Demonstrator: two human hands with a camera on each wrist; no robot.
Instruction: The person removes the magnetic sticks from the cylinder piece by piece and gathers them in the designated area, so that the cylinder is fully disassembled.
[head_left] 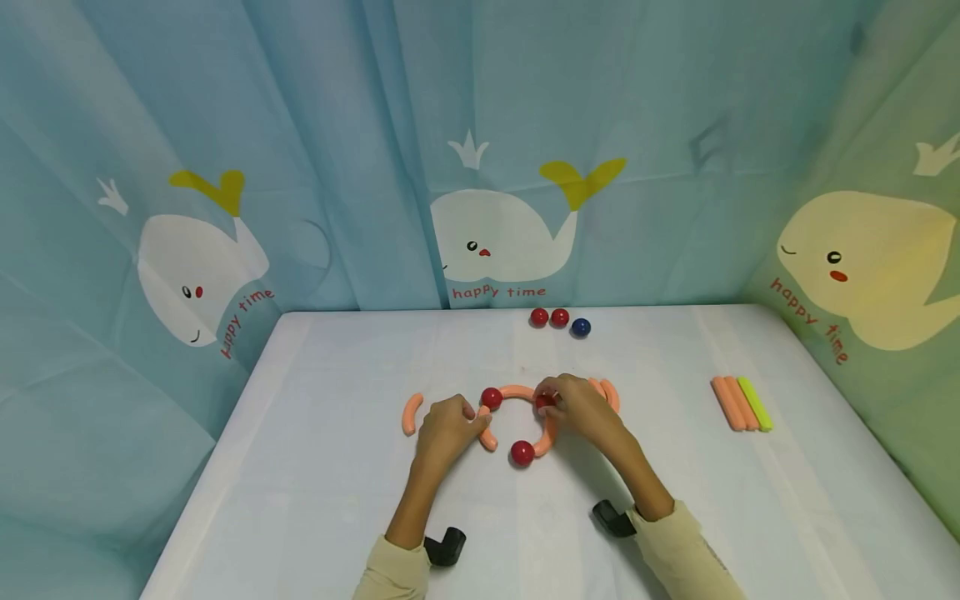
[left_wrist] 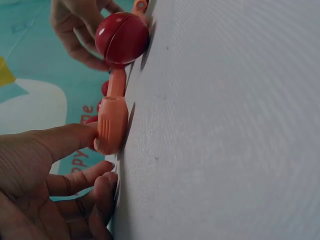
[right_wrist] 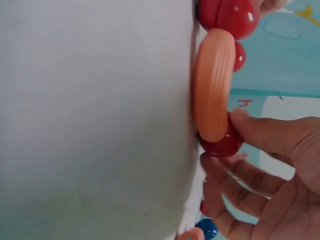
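Table (head_left: 300, 500) spread in white carries six balls, five red and one blue, with six curved orange pieces and three straight sticks. My right grip (head_left: 581, 406) pinches one red ball (head_left: 543, 402), thumb on one side and fingers on the other. My left grip (head_left: 444, 431) is loosely spread, its thumb against a left curved piece (left_wrist: 112, 127). Along with the pinched ball, a far-left red ball (head_left: 491, 398) and a near red ball (head_left: 522, 453) stand in a rough circle, joined by three curves: the one at my left thumb, a far curved piece (head_left: 516, 391) and a right curved piece (head_left: 551, 433). Small gap parts the left curve's near end from the near ball. One loose curved piece (head_left: 412, 414) lies left of my left grip; a pair of curved pieces (head_left: 612, 396) sits just right of my right. By the far edge rest two red balls (head_left: 539, 317) and a blue ball (head_left: 581, 327). Two orange sticks (head_left: 727, 404) and one yellow-green stick (head_left: 755, 404) lie side by side toward the right edge, well apart from my right grip. Wide room runs from the loose curve to the left edge.
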